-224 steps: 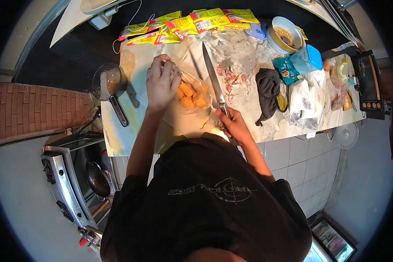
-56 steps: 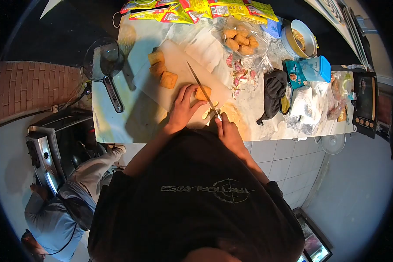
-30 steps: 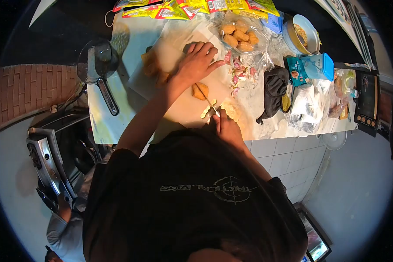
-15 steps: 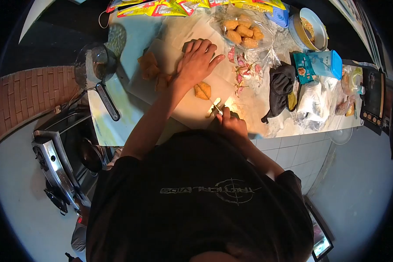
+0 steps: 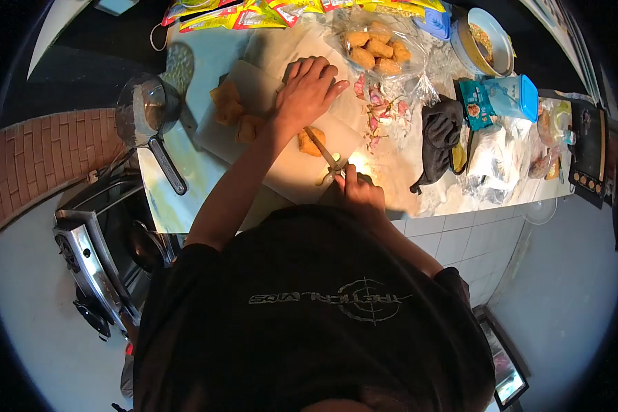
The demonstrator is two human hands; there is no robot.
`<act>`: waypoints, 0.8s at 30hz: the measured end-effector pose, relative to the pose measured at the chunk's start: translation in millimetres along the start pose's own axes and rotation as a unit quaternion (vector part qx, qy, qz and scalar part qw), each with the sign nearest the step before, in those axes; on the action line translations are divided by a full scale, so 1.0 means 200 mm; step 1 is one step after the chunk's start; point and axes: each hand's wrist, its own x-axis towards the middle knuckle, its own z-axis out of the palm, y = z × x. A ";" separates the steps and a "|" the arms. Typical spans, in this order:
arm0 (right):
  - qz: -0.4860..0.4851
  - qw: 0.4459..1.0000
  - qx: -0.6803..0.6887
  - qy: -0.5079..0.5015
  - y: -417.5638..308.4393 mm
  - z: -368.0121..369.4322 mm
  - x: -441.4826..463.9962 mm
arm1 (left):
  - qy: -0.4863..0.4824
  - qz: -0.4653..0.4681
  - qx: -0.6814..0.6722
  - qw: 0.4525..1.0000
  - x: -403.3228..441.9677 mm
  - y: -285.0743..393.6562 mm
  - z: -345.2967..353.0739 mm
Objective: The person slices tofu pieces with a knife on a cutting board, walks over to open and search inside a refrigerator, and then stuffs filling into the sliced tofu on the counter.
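My right hand (image 5: 361, 196) is closed round the handle of a knife (image 5: 327, 157), whose blade lies over a brown fried tofu piece (image 5: 312, 141) on the pale cutting board (image 5: 281, 174). My left hand (image 5: 307, 89) lies with its fingers apart on the upper part of the board, above that piece, and holds nothing that I can see. Several more tofu pieces (image 5: 228, 104) sit at the board's left side, partly behind my left forearm. Small pale green slices (image 5: 324, 178) lie beside the knife, near my right hand.
A clear bag of tofu (image 5: 378, 49) and reddish peelings (image 5: 379, 113) lie beyond the board. A pan (image 5: 146, 113) is at the left. To the right are a black cloth (image 5: 439, 141), a bowl (image 5: 499, 44) and a blue-lidded container (image 5: 511, 96). Yellow packets (image 5: 240, 16) line the back.
The tofu bag has moved from the board's area to the back, and pieces now lie on the board. My left hand has left the tofu under the knife and moved up the board.
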 end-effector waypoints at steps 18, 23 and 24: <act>-0.056 0.996 -0.070 0.006 -0.01 -0.03 -0.02 | -0.015 -0.041 0.011 0.999 -0.11 0.02 -0.09; -0.075 0.997 -0.011 0.010 0.02 -0.01 0.03 | 0.002 -0.054 0.002 0.999 -0.13 -0.02 -0.09; -0.052 0.994 0.059 -0.070 0.03 -0.05 0.04 | 0.003 -0.055 0.003 0.998 -0.13 -0.02 -0.10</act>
